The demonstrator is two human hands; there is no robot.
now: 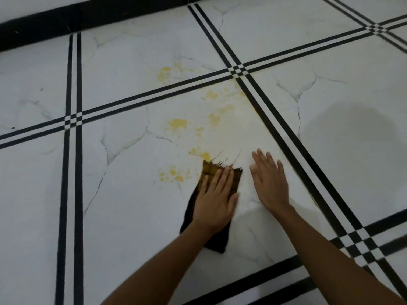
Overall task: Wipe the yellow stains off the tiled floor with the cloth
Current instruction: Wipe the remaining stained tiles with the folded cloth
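The white tiled floor [123, 194] has yellow stains [177, 123] from 9 to 12 o'clock of the dark cloth [211, 172]. The left hand [214, 202] presses flat on the cloth to rub. The right hand [269, 180] lies flat and open on the floor at 3 o'clock, likely for balance.

Tiled floor [123, 194]: white marbled tiles, double black lines. On it: yellow stains [177, 123] scattered over two tiles; dark cloth [219, 242], far end yellowed, under my left hand [214, 201]; my right hand [269, 183] flat beside it.
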